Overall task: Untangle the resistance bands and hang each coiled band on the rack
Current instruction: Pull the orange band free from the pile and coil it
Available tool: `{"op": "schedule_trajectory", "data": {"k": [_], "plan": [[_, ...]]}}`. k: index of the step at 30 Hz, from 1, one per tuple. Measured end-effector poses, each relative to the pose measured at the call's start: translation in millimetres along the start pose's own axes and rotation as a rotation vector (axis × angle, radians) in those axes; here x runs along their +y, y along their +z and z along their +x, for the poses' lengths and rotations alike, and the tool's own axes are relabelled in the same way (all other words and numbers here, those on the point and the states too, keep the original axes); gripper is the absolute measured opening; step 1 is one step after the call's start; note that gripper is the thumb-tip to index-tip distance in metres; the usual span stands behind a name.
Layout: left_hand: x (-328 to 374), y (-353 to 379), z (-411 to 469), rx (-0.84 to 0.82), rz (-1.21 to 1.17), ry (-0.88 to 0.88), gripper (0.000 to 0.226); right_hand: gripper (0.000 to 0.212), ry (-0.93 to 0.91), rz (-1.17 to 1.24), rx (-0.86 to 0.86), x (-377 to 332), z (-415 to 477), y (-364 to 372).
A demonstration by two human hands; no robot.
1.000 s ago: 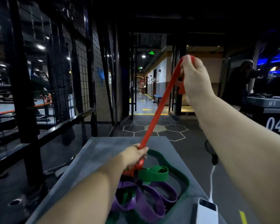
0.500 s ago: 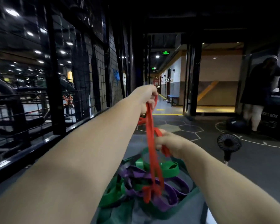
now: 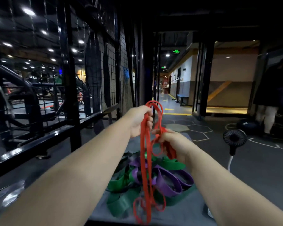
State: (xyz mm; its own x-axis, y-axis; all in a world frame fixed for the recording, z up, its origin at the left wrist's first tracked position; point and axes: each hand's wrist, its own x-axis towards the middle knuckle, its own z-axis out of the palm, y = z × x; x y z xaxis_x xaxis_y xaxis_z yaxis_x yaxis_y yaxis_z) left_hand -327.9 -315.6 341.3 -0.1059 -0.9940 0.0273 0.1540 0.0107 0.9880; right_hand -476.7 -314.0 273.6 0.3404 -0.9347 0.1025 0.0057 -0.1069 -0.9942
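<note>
Red flat rubber resistance band (image 3: 145, 160) hangs in several long loops above the grey flat-topped platform (image 3: 189, 211). Its top bends are gripped in the left hand (image 3: 140, 121), and a bunch of its turns is clenched in the right hand (image 3: 173, 142) just below and beside. Its lowest loops dangle at the platform's near edge, over the heap lying there.

To coil it well, I judge that the left hand should hold the gathered top steady while the right feeds in one strand at a time. The turns want to be equal in length and untwisted, and raised high enough that the hanging loops do not snag the heap beneath. Once even, the coil can go to the black wire-mesh panel (image 3: 111, 75) standing left of the platform. That panel looks like the rack, though no hooks show plainly.

No bin or basket shows. The platform alone bears the rest: wide green rubber bands (image 3: 119, 181) and purple rubber bands (image 3: 168, 181), knotted together at its middle.
</note>
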Motion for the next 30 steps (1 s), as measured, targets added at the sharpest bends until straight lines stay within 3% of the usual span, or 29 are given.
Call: {"op": "schedule_trajectory", "data": {"k": [4,11,13,15,17,19,25,27,30], "plan": [[-48,-5,-23,0.038,0.019,-0.021,0.029,0.035,0.010,0.121,-0.025,20,-20,8],[-125,-37,-48,0.129,0.264,-0.158,0.007,0.006,0.048,-0.297,-0.008,87,-42,-4],[-143,-45,-52,0.095,0.351,-0.226,0.041,0.004,0.090,-0.361,-0.017,104,-46,-8],[-158,-50,-51,0.073,0.443,-0.250,0.069,0.018,0.156,-0.590,-0.009,116,-46,-11],[-168,-51,-50,0.035,0.519,-0.193,0.065,0.031,0.182,-0.930,0.000,120,-43,-12],[-180,-49,-44,-0.039,0.576,-0.123,0.055,0.036,0.133,-1.074,-0.001,117,-39,-8],[-221,-40,-25,-0.168,0.588,-0.052,0.063,0.041,0.040,-0.781,-0.004,119,-32,-7],[-232,-37,-21,-0.212,0.501,-0.049,0.053,0.043,0.001,-0.470,-0.042,134,-28,-5],[-245,-33,-17,-0.279,0.436,-0.066,0.026,0.039,0.019,0.011,0.032,145,-22,-9]]}}
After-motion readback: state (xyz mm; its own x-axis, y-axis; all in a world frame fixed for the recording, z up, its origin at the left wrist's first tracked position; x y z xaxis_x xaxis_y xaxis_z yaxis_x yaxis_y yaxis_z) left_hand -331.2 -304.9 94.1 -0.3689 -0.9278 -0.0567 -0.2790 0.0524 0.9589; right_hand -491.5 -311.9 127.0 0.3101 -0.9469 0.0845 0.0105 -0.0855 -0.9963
